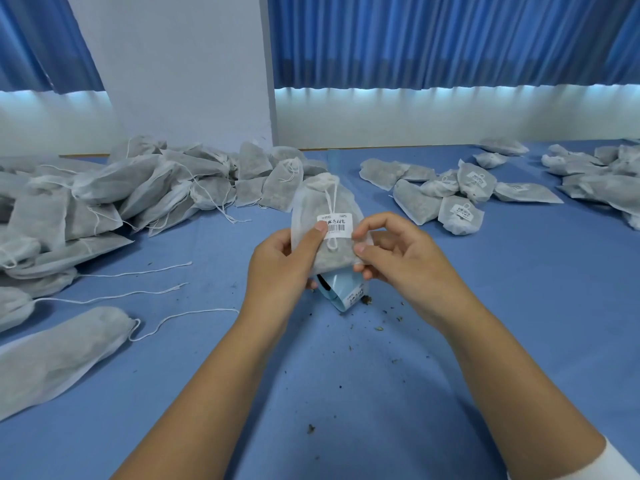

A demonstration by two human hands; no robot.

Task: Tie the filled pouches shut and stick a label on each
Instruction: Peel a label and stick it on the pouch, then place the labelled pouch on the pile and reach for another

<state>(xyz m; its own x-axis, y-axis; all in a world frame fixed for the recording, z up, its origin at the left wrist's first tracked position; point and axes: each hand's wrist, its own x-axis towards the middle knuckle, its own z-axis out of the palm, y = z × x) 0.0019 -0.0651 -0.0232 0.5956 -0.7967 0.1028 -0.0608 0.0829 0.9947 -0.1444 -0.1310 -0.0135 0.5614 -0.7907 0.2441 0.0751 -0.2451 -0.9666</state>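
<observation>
1. Two hands are engaged above the bench (346, 393), whose blue cover carries scattered dark crumbs (379, 329), presumably spilled filling.
2. A pale blue label strip (341, 292) lies on the bench directly under the hands. Its print is too small to read.
3. The left hand (277, 261) grips the pouch (325, 209) by its left side, thumb pressed on the left end of the label (335, 224). The right hand (398, 258) pinches the pouch's right edge between thumb and fingers.
4. The pouch is held upright in the air at bench centre. Its neck is gathered, and the drawstring (331, 202) hangs down its front and passes beneath the label.
5. The label is white, with dark characters above a barcode. I cannot read them reliably.
6. Handling judgement: thin, soft non-woven fabric over loose fill, so it is light and limp. Take hold at the side seams or the tied neck and support the body while pressing the label flat.
7. A heap of unlabelled pouches (138, 188) with trailing strings lies far left.
8. Labelled pouches (460, 192) lie far right.
9. Blue curtains (450, 39) hang behind.
</observation>
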